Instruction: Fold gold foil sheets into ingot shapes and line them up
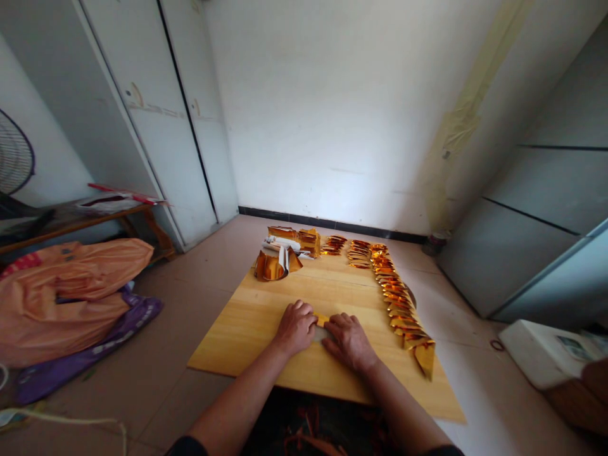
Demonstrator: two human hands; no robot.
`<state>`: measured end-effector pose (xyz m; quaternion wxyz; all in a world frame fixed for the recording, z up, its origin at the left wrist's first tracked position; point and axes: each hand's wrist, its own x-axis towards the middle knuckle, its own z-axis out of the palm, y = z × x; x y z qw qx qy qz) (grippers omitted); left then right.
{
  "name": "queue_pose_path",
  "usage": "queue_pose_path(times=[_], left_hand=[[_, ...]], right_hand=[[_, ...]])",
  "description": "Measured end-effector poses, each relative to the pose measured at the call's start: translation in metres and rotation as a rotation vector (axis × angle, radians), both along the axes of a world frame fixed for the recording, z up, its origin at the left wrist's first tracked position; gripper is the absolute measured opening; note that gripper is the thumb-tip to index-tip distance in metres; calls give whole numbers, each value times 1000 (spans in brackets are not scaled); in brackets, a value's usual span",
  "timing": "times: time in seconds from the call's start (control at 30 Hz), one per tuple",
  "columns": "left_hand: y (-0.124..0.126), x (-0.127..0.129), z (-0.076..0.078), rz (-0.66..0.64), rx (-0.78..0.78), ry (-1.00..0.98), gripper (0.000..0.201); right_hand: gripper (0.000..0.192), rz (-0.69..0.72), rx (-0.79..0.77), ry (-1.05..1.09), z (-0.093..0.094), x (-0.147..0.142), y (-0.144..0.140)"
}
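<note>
My left hand (pixel 297 328) and my right hand (pixel 350 341) rest close together low over a wooden board (pixel 247 335). Between them lies a small sheet of gold foil paper (pixel 322 320), a gold strip along its far edge and a greyish part nearer me. Curled fingers of both hands press on its two ends; the fingertips are partly hidden. Along the board's right side runs a row of folded gold foil pieces (pixel 396 301), overlapping one another. More foil sheets (pixel 273 267), curled and showing white undersides, lie at the far left.
Folded foil pieces (pixel 334 245) also sit along the board's far edge. A peach cloth bundle (pixel 80 291) and a purple bag (pixel 95 354) lie on the left floor. A white box (pixel 541 351) stands at right. Behind are a wall (pixel 323 126) and a cabinet (pixel 152 114).
</note>
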<state>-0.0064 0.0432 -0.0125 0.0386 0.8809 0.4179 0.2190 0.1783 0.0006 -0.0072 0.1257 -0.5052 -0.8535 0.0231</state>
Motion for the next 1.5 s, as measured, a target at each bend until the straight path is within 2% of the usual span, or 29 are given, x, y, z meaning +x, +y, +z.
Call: queue_pose_path(times=[0.3,0.47,0.67,0.9,1.0,1.1,1.2,1.37,1.5], left_hand=[[-14,-8,17,-37,-60,59,17],[-20,-11,13,-34,-67,65,22],[-18,-6,11,-14,-27,83,15],[-16,3,7,-115,-110,95,19],[-21,4,5,-94,-92,84,16],[-25,7,3,-51,-67,107,9],[-25,10,0,-21,-52,106,16],[-23,9,-2,-33,-29,104,19],[-22,7,-1,-32,-41,121,18]], right_hand=[[15,72,17,76,-6,13,-12],[14,82,44,79,-9,15,-8],[14,32,62,149,-13,11,-5],[15,-48,49,285,-16,9,-1],[13,-9,23,309,-16,14,-2],[21,80,-9,323,-16,23,-3],[26,127,-30,381,-19,32,-5],[28,124,-52,460,-21,36,-4],[24,132,-13,392,-19,30,-1]])
